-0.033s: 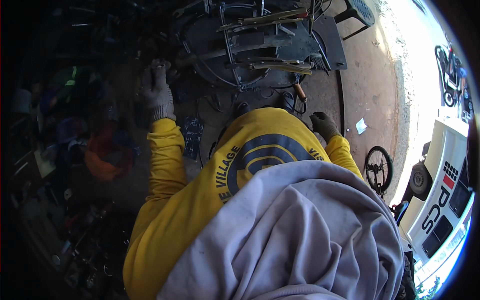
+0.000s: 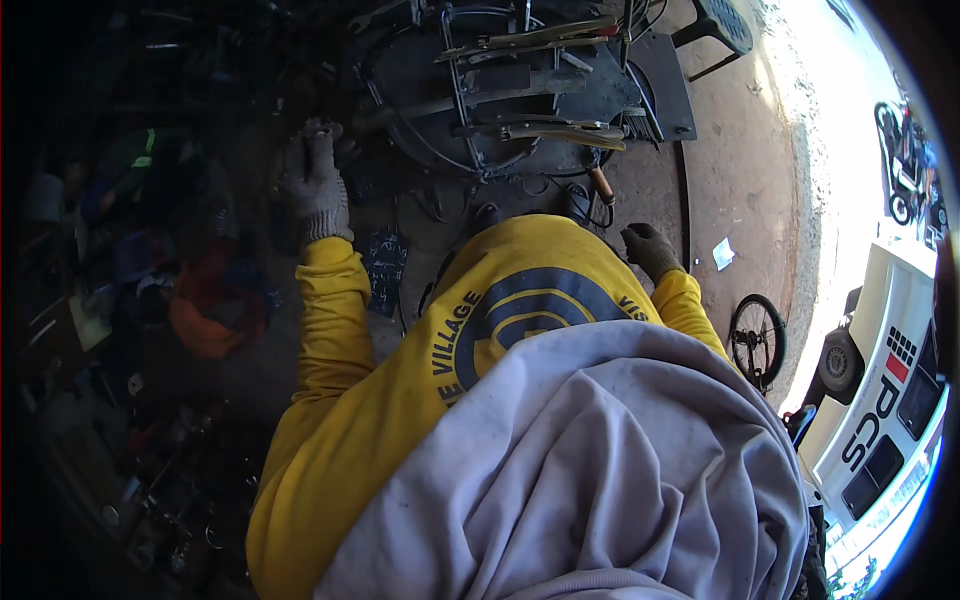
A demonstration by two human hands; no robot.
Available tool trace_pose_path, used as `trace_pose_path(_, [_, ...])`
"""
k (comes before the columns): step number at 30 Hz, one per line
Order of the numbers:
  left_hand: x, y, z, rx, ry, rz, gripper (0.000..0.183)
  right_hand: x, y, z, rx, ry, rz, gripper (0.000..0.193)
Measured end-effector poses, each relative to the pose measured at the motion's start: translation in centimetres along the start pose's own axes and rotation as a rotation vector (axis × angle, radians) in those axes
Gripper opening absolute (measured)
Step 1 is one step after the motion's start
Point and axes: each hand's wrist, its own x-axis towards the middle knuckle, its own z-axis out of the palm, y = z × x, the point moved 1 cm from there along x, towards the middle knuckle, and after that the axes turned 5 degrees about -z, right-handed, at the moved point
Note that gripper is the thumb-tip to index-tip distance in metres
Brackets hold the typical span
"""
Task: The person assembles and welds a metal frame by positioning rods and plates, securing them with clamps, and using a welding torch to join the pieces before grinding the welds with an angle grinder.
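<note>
My left hand [image 2: 315, 185], in a grey knit glove, is stretched out to the left into a dim heap of parts. Its fingers curl at something small and dark, and I cannot tell whether they hold it. Low beside my hip is my right hand [image 2: 650, 250], in a dark glove, with its fingers curled and nothing visible in them. Ahead of my feet lies a dark round metal frame [image 2: 520, 90] with long metal bars across it. A wooden-handled tool [image 2: 600, 185] rests by its near edge. My yellow sleeves and grey cloth fill the lower picture.
Dim clutter and an orange bundle [image 2: 215, 310] lie at the left. A dark stool [image 2: 725, 25] stands at the top right. A small spoked wheel [image 2: 757, 340], a white vehicle [image 2: 890, 400] and a parked motorbike [image 2: 905, 165] are at the right on sunlit ground.
</note>
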Motion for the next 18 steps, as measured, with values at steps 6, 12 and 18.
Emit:
trace_pose_path(6, [-2.4,0.2,0.5,0.106,0.111,-0.037,0.027,3.4,0.5,-1.8,-0.031,-0.022,-0.03,0.047])
trace_pose_path(12, [-3.8,-1.2,1.1,0.307,0.114,-0.085,0.04,5.0,1.2,-3.8,0.026,0.001,0.012,0.042])
trace_pose_path(18, [-5.2,-0.2,1.5,0.683,0.146,-0.022,0.047,6.4,2.3,-4.2,-0.027,-0.082,0.047,0.042])
